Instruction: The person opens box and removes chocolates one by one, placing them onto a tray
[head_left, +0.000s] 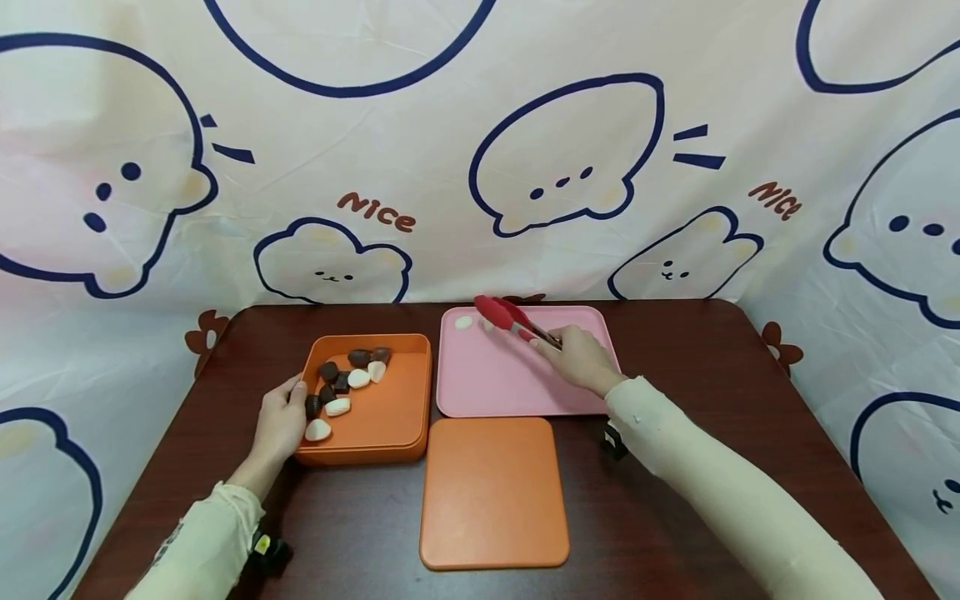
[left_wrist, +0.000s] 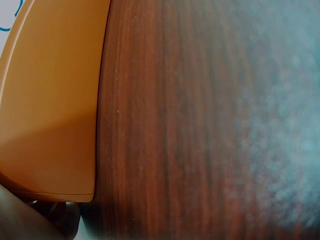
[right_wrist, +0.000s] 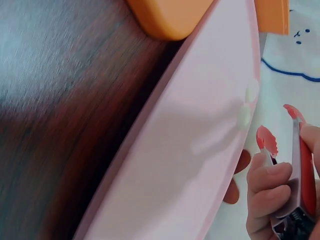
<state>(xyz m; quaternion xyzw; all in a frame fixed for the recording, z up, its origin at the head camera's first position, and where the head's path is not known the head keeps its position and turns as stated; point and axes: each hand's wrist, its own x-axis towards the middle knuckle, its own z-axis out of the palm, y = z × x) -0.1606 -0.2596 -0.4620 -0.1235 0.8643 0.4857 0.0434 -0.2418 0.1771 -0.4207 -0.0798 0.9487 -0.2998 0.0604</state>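
My right hand point(head_left: 576, 358) grips red-tipped tongs point(right_wrist: 302, 170) over the pink tray point(head_left: 517, 379). In the right wrist view their two red tips stand apart with nothing between them. Two white pebbles point(head_left: 464, 322) lie near the tray's far left corner, one partly behind the tongs in the head view. At the left, my left hand point(head_left: 281, 423) holds the side wall of an orange box point(head_left: 390, 408), thumb at the rim. Inside that box, several dark pebbles point(head_left: 328, 372) and several white pebbles point(head_left: 338, 407) lie toward its left and far sides.
A flat orange lid point(head_left: 495, 496) lies in front of the pink tray, close to the box's near right corner. Everything rests on a dark wooden table point(head_left: 675, 517). A patterned white cloth point(head_left: 442, 258) hangs behind the table's far edge.
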